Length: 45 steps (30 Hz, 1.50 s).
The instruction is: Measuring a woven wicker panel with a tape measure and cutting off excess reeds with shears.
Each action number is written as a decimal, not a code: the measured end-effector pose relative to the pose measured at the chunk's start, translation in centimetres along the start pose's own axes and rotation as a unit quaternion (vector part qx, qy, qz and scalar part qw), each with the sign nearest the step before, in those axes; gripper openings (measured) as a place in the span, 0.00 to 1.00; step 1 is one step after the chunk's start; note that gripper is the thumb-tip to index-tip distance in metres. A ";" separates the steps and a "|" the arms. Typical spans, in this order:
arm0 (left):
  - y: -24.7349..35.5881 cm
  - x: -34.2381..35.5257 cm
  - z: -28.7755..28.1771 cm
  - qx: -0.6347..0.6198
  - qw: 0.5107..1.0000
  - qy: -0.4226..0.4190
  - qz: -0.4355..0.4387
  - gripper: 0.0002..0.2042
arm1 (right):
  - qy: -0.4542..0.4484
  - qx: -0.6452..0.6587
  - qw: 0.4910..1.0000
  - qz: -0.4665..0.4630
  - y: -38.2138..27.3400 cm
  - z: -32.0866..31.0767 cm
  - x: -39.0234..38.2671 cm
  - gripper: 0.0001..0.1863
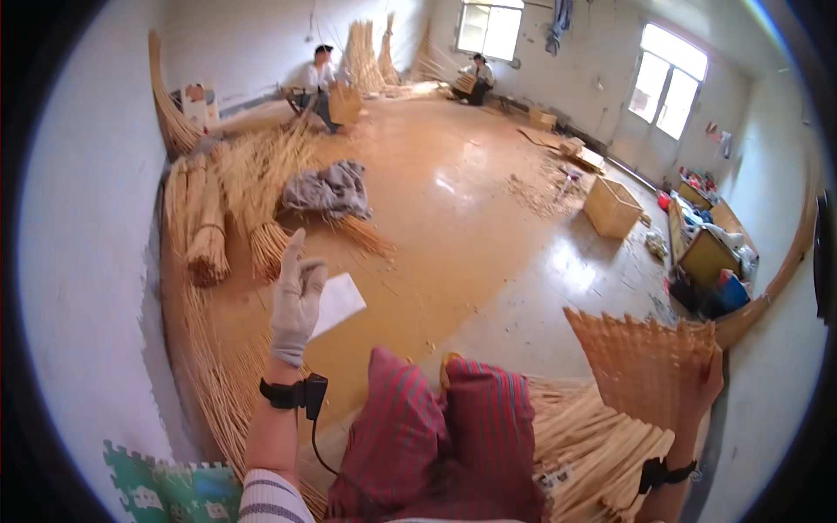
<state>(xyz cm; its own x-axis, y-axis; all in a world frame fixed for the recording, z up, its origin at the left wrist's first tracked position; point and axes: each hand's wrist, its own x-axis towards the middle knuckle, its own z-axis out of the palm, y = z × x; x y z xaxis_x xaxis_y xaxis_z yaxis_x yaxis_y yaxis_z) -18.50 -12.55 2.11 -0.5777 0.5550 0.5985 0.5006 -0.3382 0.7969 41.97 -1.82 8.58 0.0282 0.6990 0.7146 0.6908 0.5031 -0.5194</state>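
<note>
My left hand (298, 301), in a pale glove, is raised at centre left. Its index finger points up and the other fingers are loosely bent and apart, with nothing plainly between them. Just behind it shows a white sheet (342, 303); I cannot tell whether the glove touches it. On the right, my right hand (711, 383) grips the side edge of a woven wicker panel (641, 362) and holds it up, its ragged rim at the top. Part of that hand is behind the weave. Below it, beside my knees, lie peeled wicker strips (602, 436).
Bundles of wicker rods (205, 227) and a grey cloth (330, 187) lie at left. A square wicker basket (612, 207) stands near scattered shavings (545, 187). A cluttered wooden box (711, 253) lines the right wall. Two people (318, 83) sit working at the back.
</note>
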 end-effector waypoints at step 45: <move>-2.0 -25.7 -2.6 -0.157 0.908 -0.186 -0.341 0.33 | -0.287 0.233 0.814 0.448 5.6 13.9 -20.0 0.18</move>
<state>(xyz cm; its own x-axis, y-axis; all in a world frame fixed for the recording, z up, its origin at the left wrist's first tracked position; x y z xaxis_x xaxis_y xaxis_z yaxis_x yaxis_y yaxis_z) -6.35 -28.13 -14.68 -0.3972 0.9154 -0.0652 -0.1328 0.0129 0.9911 35.27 -5.92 -15.09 -0.0637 0.9469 -0.3153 0.2262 -0.2940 -0.9287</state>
